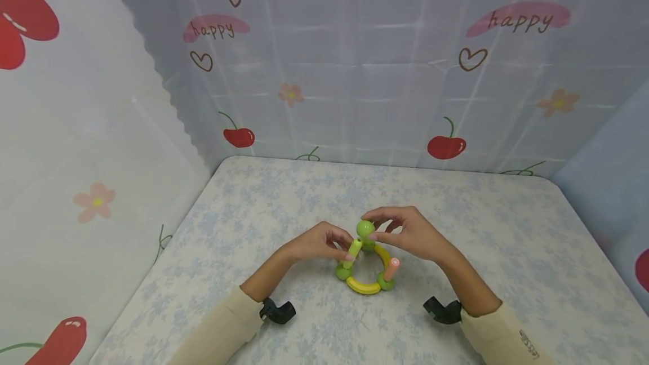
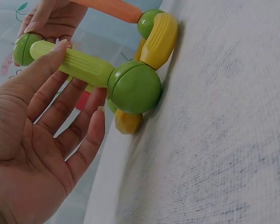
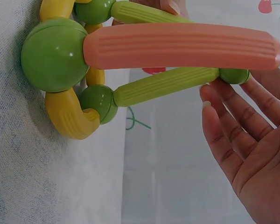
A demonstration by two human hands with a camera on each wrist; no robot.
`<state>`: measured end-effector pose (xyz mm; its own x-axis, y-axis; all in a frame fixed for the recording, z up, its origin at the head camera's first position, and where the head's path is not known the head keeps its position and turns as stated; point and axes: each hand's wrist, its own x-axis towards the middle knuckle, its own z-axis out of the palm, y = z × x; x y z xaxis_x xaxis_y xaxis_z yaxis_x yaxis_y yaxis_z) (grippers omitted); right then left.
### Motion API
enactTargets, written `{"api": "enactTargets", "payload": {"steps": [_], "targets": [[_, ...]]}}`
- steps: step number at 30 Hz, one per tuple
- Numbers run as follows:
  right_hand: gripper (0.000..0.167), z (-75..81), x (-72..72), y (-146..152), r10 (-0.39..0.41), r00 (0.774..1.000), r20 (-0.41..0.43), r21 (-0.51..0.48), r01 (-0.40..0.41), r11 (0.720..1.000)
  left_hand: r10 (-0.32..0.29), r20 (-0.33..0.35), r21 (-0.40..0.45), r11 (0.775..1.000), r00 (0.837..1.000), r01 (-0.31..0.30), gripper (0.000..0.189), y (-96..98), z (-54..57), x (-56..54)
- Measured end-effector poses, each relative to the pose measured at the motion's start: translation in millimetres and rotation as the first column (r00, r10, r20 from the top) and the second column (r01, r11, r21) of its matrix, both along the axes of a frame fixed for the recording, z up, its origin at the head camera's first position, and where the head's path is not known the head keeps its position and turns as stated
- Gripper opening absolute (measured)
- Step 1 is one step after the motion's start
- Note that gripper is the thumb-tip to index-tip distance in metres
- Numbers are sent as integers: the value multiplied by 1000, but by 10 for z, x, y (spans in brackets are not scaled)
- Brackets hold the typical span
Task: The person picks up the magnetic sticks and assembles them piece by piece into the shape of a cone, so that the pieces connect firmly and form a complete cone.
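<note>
A magnetic ball-and-rod toy stands on the table as a ring of curved yellow rods (image 1: pixel 364 287) joined by green balls (image 2: pixel 134 88). Three rods rise from the ring: two lime green and one orange. My left hand (image 1: pixel 320 242) pinches the nearer lime rod (image 2: pixel 79 64) between thumb and fingers, at the ring's left side. At the back, my right hand (image 1: pixel 410 231) holds a green top ball (image 1: pixel 365 228) on the upper end of the other lime rod (image 3: pixel 165 86). The orange rod (image 3: pixel 182 46) leans outward at the right, with neither hand on it.
The table (image 1: pixel 263 196) has a pale blue floral cover. Hanging sheets printed with cherries (image 1: pixel 446 147) enclose its back and sides. A black wrist mount (image 1: pixel 278 311) sits at the left cuff, and another black mount (image 1: pixel 443 311) at the right cuff.
</note>
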<state>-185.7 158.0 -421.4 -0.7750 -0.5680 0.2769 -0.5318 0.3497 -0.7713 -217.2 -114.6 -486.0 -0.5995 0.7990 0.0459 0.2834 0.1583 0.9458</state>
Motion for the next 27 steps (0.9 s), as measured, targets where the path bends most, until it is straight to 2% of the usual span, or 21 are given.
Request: {"api": "enactTargets", "payload": {"steps": [9, 12, 15, 18, 20, 22, 27], "targets": [[29, 37, -5, 83, 41, 999, 18, 43, -42, 998, -17, 25, 34, 999, 1000, 16, 21, 10, -17, -2], [24, 64, -34, 199, 84, 994, 71, 52, -88, 995, -4, 30, 29, 1000, 1000, 4, 21, 5, -18, -7], [25, 74, -69, 313, 176, 968, 179, 43, -186, 982, 15, 36, 17, 1000, 999, -15, 21, -7, -20, -17], [32, 68, -96, 394, 269, 919, 289, 34, -291, 956, 23, 36, 6, 1000, 999, -23, 22, -21, -21, -27], [37, 53, -106, 413, 307, 893, 328, 55, -342, 938, 19, 36, 4, 1000, 999, -20, 22, -30, -21, -31], [38, 40, -104, 401, 327, 880, 344, 84, -376, 923, 14, 35, 3, 1000, 999, -14, 22, -36, -25, -33], [27, -2, -80, 310, 319, 900, 296, 134, -370, 919, 11, 34, 4, 1000, 999, -11, 22, -34, -37, -33]]}}
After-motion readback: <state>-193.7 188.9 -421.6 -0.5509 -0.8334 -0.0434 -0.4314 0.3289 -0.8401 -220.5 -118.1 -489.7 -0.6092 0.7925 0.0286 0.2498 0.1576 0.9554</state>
